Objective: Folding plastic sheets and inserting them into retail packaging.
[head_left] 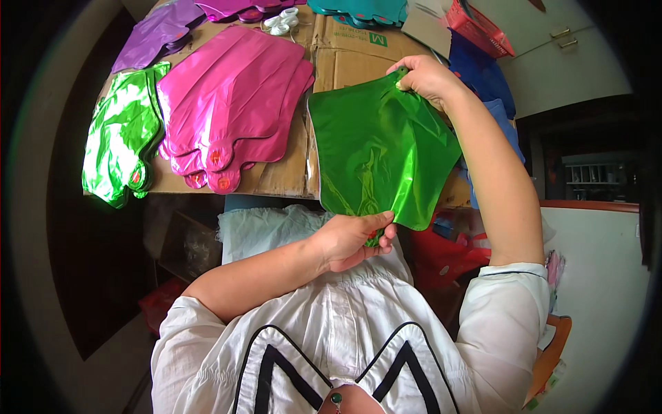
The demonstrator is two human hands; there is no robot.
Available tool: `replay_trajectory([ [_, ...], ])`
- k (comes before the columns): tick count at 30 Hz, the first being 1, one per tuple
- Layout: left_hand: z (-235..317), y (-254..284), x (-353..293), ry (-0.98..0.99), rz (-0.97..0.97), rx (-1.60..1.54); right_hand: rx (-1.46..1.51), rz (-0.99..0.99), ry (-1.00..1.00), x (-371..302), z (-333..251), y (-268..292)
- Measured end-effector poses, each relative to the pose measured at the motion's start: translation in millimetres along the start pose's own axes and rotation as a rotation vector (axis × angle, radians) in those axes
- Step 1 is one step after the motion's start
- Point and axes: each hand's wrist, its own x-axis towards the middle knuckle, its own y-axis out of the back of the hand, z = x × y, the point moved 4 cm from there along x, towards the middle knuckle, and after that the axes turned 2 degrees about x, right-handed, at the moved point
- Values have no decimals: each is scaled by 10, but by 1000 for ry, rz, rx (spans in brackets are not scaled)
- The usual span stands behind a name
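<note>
A flat, shiny green foil balloon [379,148] is stretched between my two hands over the front edge of the cardboard-covered table. My left hand [355,241] pinches its near end, where a small red spot shows by the fingers. At the far right corner, my right hand [429,79] grips the balloon between thumb and fingers. Left of it lies a stack of pink foil balloons [231,96] with rounded tabs and red marks at the near end. Beside that stack, lighter green foil balloons [121,134] hang partly over the table's edge.
Purple foil balloons [157,34] and teal ones [358,10] lie along the back, with a white cord bundle [281,22] between. Blue foil [483,72] and a red basket [480,29] are at the right. The cardboard [276,176] ends in front of me.
</note>
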Motion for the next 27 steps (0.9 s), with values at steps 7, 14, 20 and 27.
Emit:
replay_trajectory([
  [7, -8, -7, -13, -15, 1, 26, 34, -81, -14, -12, -46, 76],
  [14, -23, 90, 68, -33, 16, 44, -2, -63, 38, 81, 1, 94],
  [20, 12, 48, 68, -42, 44, 31, -35, -66, 18, 56, -75, 105],
  [27, 14, 21, 63, -25, 81, -9, -59, -61, 80, 188, 12, 158],
])
